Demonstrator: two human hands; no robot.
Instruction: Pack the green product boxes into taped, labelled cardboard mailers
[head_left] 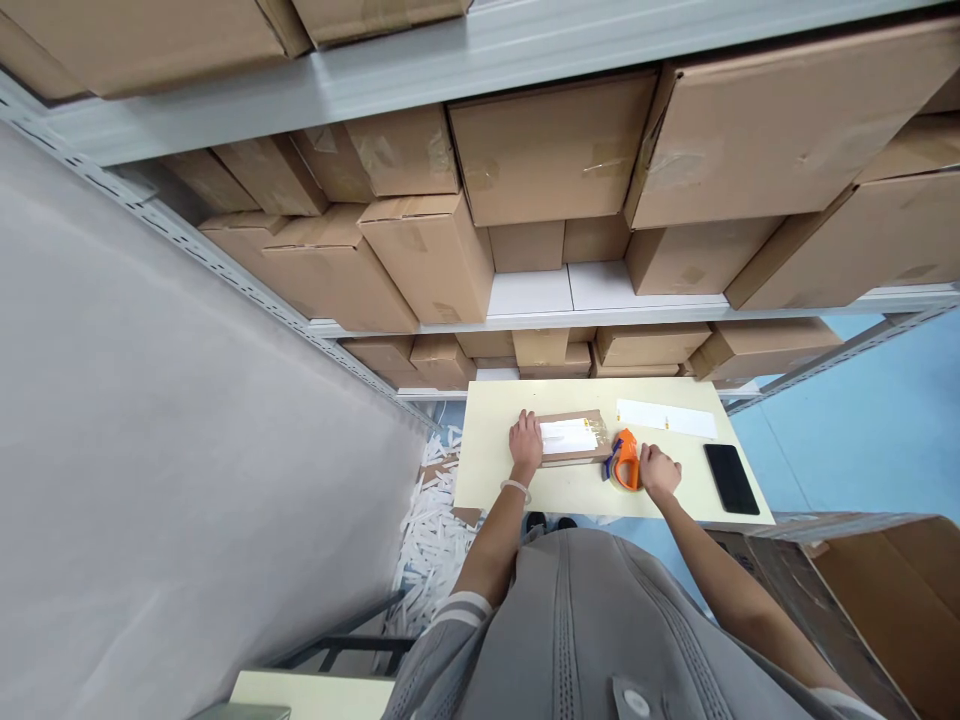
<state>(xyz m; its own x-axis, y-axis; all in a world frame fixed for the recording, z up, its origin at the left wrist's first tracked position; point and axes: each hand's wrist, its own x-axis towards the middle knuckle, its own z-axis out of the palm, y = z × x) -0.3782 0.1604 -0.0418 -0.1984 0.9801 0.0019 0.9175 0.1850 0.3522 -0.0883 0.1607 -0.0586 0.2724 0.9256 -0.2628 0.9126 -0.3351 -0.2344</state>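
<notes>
A small flat cardboard box (pixel 574 461) lies on the pale yellow tabletop (pixel 491 490). My left hand (pixel 526 441) grips its left end, fingers over the edge. On the box's top are a white paper label (pixel 568 435) and, toward the right, shiny clear tape. Just right of the box stands an orange and blue tape dispenser (pixel 625 462). My right hand (pixel 660 470) is closed at the dispenser's right side and seems to hold it; the curled fingers partly hide the grip. Beyond the dispenser lies a white label strip (pixel 667 418) with small yellow marks.
A black phone (pixel 731 479) lies on the table's right side. Shelves (pixel 525 318) of cardboard boxes (pixel 431 260) rise behind it. A large open carton (pixel 892 590) stands at lower right. Shredded paper (pixel 431 535) covers the floor at left, beside a grey wall (pixel 187 430).
</notes>
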